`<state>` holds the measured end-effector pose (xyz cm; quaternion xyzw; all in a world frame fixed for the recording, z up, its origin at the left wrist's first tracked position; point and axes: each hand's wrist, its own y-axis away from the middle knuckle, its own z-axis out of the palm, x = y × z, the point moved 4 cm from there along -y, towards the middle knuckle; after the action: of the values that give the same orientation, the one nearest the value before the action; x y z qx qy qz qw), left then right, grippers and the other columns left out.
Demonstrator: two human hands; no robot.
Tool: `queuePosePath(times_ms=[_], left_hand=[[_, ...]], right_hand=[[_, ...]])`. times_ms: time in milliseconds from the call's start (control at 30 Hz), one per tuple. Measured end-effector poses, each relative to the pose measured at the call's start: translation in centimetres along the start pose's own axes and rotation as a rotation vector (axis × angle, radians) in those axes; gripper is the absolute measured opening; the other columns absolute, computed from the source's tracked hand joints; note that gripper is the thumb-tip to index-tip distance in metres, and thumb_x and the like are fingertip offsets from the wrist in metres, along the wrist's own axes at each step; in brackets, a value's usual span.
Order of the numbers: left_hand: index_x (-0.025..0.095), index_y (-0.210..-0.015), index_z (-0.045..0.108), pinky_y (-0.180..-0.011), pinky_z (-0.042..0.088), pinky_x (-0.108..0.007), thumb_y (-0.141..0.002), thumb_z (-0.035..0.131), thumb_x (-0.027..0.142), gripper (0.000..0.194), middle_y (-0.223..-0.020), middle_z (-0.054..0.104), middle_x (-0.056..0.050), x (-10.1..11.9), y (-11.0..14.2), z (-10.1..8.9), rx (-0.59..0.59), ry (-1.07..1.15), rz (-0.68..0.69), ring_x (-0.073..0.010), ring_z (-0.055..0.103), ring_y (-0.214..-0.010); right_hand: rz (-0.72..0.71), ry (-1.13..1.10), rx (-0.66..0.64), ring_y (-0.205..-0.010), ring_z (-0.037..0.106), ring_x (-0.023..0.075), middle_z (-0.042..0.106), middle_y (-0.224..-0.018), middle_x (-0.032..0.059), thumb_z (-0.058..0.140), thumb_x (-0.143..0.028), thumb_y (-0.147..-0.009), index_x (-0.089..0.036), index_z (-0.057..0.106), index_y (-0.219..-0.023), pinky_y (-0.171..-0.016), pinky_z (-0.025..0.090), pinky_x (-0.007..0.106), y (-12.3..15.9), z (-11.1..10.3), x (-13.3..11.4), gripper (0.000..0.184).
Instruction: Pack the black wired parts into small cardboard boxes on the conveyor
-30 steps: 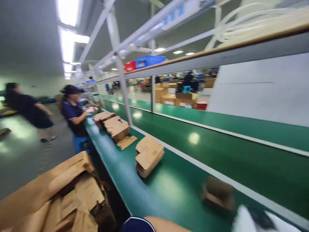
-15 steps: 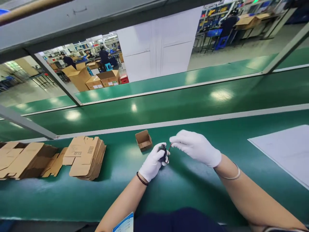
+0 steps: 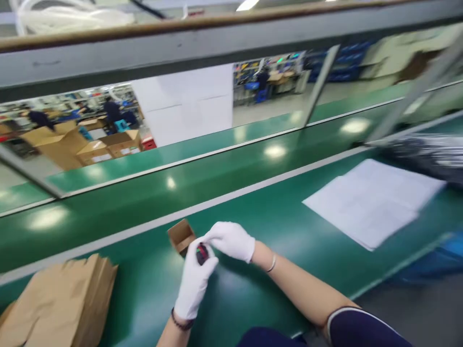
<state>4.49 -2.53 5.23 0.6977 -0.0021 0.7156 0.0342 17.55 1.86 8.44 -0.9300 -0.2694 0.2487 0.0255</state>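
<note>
My left hand (image 3: 195, 277), in a white glove, is closed around a small dark rounded part (image 3: 202, 253) with red and green bits showing on its face. My right hand (image 3: 231, 241), gloved too, reaches in from the right, its fingertips pinched together against the top of that part. What the pinch holds is hidden. Just behind my left fingers stands a small open cardboard box (image 3: 182, 236), its inside facing up and toward me; my left hand partly covers its near corner.
A stack of flattened cardboard boxes (image 3: 61, 299) lies at the lower left of the green bench (image 3: 144, 284). White sheets (image 3: 372, 202) lie at right, beside blurred dark plastic-looking material (image 3: 430, 154). A grey metal frame (image 3: 217, 46) spans above. People work in the background.
My view has swung to the right. My right hand has come down to the part in my left hand; earlier it was apart, drawing a thin red-and-black wire. The dark part is turned differently now.
</note>
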Motion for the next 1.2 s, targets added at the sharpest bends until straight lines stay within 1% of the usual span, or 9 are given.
queuePosePath(times_ms=[100, 233, 367, 500, 600, 733, 833, 1000, 1200], left_hand=[[0.024, -0.103, 0.056, -0.08, 0.045, -0.025, -0.066, 0.072, 0.03, 0.041, -0.092, 0.056, 0.001, -0.8, -0.9, -1.4, 0.17, 0.193, -0.011, -0.0133, 0.054, -0.084], [0.027, -0.101, 0.053, -0.078, 0.049, -0.028, -0.066, 0.073, 0.035, 0.041, -0.101, 0.058, 0.0, -0.4, -1.5, -1.2, 0.14, 0.502, -0.071, -0.0158, 0.058, -0.091], [0.025, -0.098, 0.051, -0.057, 0.048, -0.024, -0.063, 0.076, 0.044, 0.047, -0.076, 0.058, 0.002, -0.3, -1.3, -0.9, 0.121, 0.31, -0.021, -0.012, 0.056, -0.062], [0.018, -0.104, 0.051, -0.042, 0.039, -0.023, -0.058, 0.071, 0.061, 0.066, -0.06, 0.054, 0.003, -1.6, -1.1, 0.2, -0.184, 0.11, -0.033, -0.0104, 0.046, -0.044], [0.017, -0.114, 0.049, -0.042, 0.039, -0.023, -0.061, 0.071, 0.054, 0.068, -0.07, 0.061, 0.0, -2.0, -1.0, 0.9, -0.327, -0.047, -0.113, -0.0106, 0.047, -0.046], [0.02, -0.134, 0.037, -0.07, 0.05, -0.027, -0.069, 0.066, 0.034, 0.072, -0.117, 0.058, -0.008, -0.5, -0.6, 0.9, -0.162, -0.196, -0.056, -0.0168, 0.06, -0.084], [0.021, -0.141, 0.027, -0.086, 0.048, -0.032, -0.074, 0.058, 0.026, 0.074, -0.112, 0.059, -0.006, 0.2, -0.4, 1.1, -0.104, -0.259, 0.062, -0.017, 0.059, -0.091], [0.016, -0.142, 0.027, -0.089, 0.046, -0.034, -0.077, 0.052, 0.019, 0.07, -0.103, 0.061, -0.008, -0.4, -0.4, 0.6, 0.058, -0.475, 0.191, -0.0177, 0.058, -0.086], [0.016, -0.146, 0.014, -0.089, 0.046, -0.036, -0.084, 0.048, 0.029, 0.072, -0.113, 0.059, -0.013, -0.4, -0.1, 0.2, 0.183, -0.564, 0.293, -0.0212, 0.058, -0.093]], right_hand=[[0.009, 0.161, -0.055, -0.086, 0.061, 0.0164, 0.066, -0.1, 0.0021, 0.046, -0.033, -0.089, -0.029, 0.065, -0.109, -0.068, 0.045, 0.025, 0.7, 0.3, 0.1, 0.028], [-0.067, 0.28, -0.103, -0.077, 0.061, 0.0153, 0.067, -0.091, 0.0002, 0.046, -0.038, -0.089, -0.03, 0.067, -0.101, -0.056, 0.041, 0.024, 2.2, 0.1, -1.1, 0.026], [-0.2, 0.263, -0.054, -0.073, 0.06, 0.0144, 0.067, -0.084, -0.0017, 0.049, -0.042, -0.087, -0.029, 0.069, -0.09, -0.052, 0.038, 0.024, 3.3, -0.9, -3.0, 0.023], [-0.125, 0.12, 0.031, -0.078, 0.06, 0.0135, 0.068, -0.087, -0.0021, 0.056, -0.043, -0.083, -0.027, 0.071, -0.083, -0.058, 0.04, 0.023, 2.8, -2.4, -2.8, 0.022], [0.003, -0.089, -0.002, -0.076, 0.061, 0.011, 0.068, -0.081, -0.0044, 0.063, -0.038, -0.078, -0.026, 0.072, -0.082, -0.058, 0.04, 0.019, 2.2, -2.7, -2.0, 0.016], [0.243, -0.368, 0.048, -0.071, 0.061, 0.0121, 0.068, -0.076, -0.0022, 0.072, -0.034, -0.067, -0.021, 0.072, -0.076, -0.061, 0.044, 0.02, 2.4, -2.1, -1.5, 0.016], [0.359, -0.55, 0.145, -0.07, 0.062, 0.0139, 0.069, -0.077, -0.0004, 0.071, -0.03, -0.066, -0.019, 0.07, -0.079, -0.065, 0.047, 0.023, 2.9, -1.3, -1.3, 0.017], [0.264, -0.714, 0.256, -0.073, 0.065, 0.0149, 0.069, -0.081, 0.0012, 0.062, -0.03, -0.076, -0.02, 0.067, -0.082, -0.068, 0.052, 0.026, 3.4, -0.4, -1.6, 0.012], [-0.04, -0.297, 0.459, -0.081, 0.063, 0.0163, 0.067, -0.088, 0.0058, 0.055, -0.032, -0.086, -0.021, 0.068, -0.09, -0.072, 0.051, 0.028, 4.1, -0.5, -3.8, 0.017]])
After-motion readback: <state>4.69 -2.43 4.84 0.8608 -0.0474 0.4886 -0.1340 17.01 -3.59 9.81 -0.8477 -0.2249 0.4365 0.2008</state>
